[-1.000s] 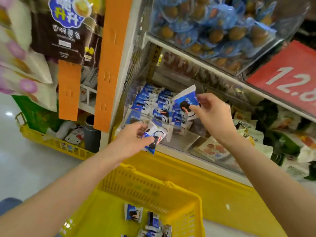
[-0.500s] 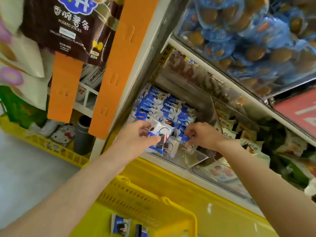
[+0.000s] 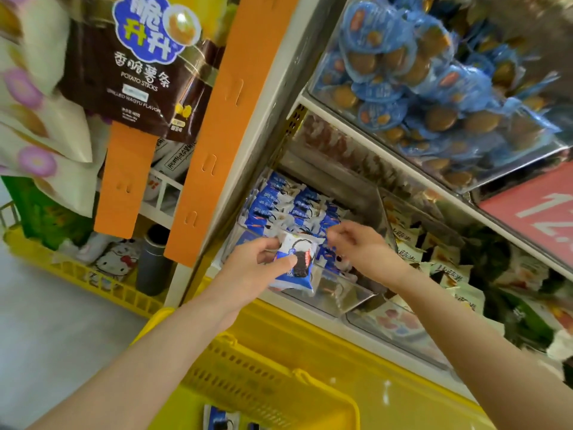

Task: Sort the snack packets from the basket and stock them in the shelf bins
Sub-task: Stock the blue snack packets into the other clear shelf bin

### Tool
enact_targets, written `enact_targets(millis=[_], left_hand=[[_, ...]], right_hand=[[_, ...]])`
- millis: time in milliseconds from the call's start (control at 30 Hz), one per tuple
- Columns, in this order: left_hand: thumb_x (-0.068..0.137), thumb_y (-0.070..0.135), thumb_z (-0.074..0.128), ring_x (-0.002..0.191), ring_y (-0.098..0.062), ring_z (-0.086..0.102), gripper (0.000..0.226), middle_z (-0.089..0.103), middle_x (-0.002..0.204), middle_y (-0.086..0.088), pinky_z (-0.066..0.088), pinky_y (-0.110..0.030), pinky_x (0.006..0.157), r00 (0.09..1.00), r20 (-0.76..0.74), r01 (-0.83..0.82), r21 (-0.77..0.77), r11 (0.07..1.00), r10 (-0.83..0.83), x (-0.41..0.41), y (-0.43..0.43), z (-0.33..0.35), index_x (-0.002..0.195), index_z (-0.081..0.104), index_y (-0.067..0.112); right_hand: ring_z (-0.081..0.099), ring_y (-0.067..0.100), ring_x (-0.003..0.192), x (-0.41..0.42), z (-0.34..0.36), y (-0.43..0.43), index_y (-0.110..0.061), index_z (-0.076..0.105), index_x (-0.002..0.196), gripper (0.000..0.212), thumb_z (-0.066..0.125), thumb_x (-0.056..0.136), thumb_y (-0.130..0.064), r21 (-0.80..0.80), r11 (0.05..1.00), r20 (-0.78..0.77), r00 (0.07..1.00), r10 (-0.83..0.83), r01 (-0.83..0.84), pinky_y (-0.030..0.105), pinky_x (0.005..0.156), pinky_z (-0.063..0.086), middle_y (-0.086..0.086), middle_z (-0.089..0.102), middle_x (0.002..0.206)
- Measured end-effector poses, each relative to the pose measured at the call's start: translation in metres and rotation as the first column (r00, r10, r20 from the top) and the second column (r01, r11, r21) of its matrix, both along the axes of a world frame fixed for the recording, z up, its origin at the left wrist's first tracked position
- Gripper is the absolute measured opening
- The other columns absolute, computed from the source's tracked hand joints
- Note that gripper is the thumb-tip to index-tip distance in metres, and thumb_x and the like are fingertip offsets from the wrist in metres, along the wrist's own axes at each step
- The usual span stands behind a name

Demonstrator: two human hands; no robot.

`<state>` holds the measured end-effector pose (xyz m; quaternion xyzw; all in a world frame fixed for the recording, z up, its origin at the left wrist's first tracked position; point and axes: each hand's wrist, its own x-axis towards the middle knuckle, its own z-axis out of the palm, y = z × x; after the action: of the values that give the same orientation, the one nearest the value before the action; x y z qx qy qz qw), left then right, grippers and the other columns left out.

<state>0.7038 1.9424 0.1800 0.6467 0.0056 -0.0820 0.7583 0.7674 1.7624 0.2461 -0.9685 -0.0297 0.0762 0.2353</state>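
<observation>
the left hand pinches a blue-and-white snack packet printed with a dark round cookie, at the front edge of the clear shelf bin. its long axis runs nearly upright, with the lower end towards the yellow basket. the right hand fingers curl over the stocked packets; i cannot tell if they hold one.

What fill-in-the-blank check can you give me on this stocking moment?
The left hand has its grip on one blue-and-white snack ___.
The basket below the arms is coloured ___.
The right hand is over the clear shelf ___ of matching packets.
Missing: packet; yellow; bin.
</observation>
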Motion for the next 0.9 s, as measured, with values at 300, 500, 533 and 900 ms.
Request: enact_targets(millis=[300,500,533,900], left_hand=[[0.081,0.023,0.069,0.076,0.005,0.065,0.029,0.068,0.086,0.018,0.049,-0.014,0.055,0.999,0.010,0.033,-0.067,0.997,-0.033,-0.014,-0.005,0.013,0.108,0.057,0.028],[0.074,0.035,0.072,0.071,0.008,0.056,0.019,0.062,0.077,0.016,0.043,-0.005,0.058,0.902,0.426,-0.111,0.392,0.913,-0.074,-0.028,-0.010,0.018,0.089,0.062,0.028],[0.074,0.035,0.072,0.068,0.007,0.055,0.019,0.062,0.074,0.014,0.042,-0.006,0.058,0.893,0.439,-0.093,0.388,0.917,-0.096,-0.031,-0.013,0.018,0.088,0.062,0.028],[0.082,0.037,0.065,0.084,0.003,0.054,0.022,0.058,0.093,0.021,0.043,-0.012,0.070,0.851,0.505,-0.092,0.412,0.906,-0.144,-0.012,-0.026,0.023,0.101,0.055,0.037]], right_hand=[[0.066,0.005,0.078,-0.059,0.017,0.024,-0.025,0.061,0.098,0.012,0.057,0.091,-0.033,0.248,0.965,-0.180,0.974,0.137,-0.090,0.018,0.073,0.056,-0.004,0.069,0.093],[0.059,0.001,0.097,-0.077,0.024,0.011,-0.030,0.045,0.110,0.045,0.074,0.078,-0.018,0.160,0.966,0.027,0.979,0.203,-0.204,0.019,0.084,0.052,-0.011,0.059,0.109],[0.059,-0.002,0.097,-0.080,0.024,0.010,-0.030,0.045,0.114,0.047,0.073,0.079,-0.017,0.129,0.956,0.027,0.964,0.264,-0.265,0.018,0.086,0.051,-0.014,0.060,0.107],[0.064,-0.002,0.082,-0.080,0.041,-0.014,-0.031,0.060,0.099,0.016,0.064,0.086,-0.023,-0.033,0.960,0.063,0.958,0.279,-0.278,0.020,0.082,0.054,-0.013,0.067,0.093]])
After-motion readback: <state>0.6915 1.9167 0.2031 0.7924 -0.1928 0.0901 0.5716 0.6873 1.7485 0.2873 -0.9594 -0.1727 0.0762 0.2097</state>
